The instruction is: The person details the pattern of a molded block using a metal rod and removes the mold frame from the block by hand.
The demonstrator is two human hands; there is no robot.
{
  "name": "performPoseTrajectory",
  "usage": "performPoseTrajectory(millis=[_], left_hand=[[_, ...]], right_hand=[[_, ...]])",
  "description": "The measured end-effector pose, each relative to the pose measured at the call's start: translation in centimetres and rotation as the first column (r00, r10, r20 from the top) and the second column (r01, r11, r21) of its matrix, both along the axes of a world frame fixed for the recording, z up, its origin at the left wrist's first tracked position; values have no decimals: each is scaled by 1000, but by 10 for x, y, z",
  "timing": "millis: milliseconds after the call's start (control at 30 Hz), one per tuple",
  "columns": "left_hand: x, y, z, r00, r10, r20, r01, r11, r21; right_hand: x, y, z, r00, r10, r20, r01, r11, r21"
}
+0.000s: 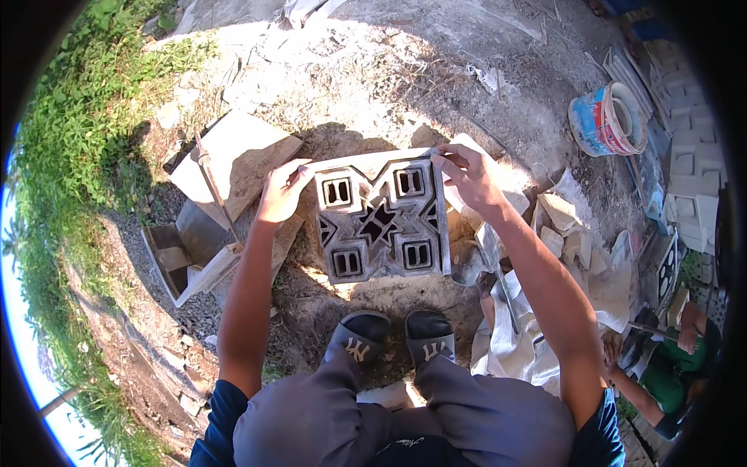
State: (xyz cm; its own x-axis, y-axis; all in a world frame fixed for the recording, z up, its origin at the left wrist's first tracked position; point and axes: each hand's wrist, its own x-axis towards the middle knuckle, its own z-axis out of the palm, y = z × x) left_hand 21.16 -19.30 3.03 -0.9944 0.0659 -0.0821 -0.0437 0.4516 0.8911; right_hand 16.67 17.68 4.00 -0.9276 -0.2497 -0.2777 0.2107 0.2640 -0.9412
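In front of my feet is a grey ventilation block, square, with four slotted corner squares and a star-shaped opening at its middle. Whether it is a cast block or its mould I cannot tell. At its far left corner my left hand curls its fingers over the edge. My right hand grips the far right corner, thumb and fingers around the rim. A trowel lies just right of the block, its blade partly in shadow.
Left of the block are a pale board, a stick and an open box-like form. Broken pieces and white sacking lie on the right. A bucket stands far right; another person sits lower right.
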Motion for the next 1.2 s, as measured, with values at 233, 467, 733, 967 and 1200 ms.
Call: performPoseTrajectory(millis=[233, 467, 733, 967, 1200], left_hand=[[2, 3, -3, 998, 54, 34, -56, 994, 88], [2, 3, -6, 998, 46, 48, -52, 990, 131], [-6, 8, -6, 998, 53, 14, -55, 984, 167], [-16, 6, -4, 999, 48, 1, -48, 994, 96], [-27, 11, 4, 997, 61, 56, -66, 995, 79]], right_hand=[[-1, -2, -2, 998, -4, -56, 8, 998, 69], [-4, -1, -8, 997, -19, -70, 28, 991, 130], [-8, 3, -7, 998, -28, -64, 36, 991, 131], [-14, -1, -6, 985, -53, -162, 80, 983, 164], [-20, -2, 0, 984, -103, -148, 127, 978, 163]])
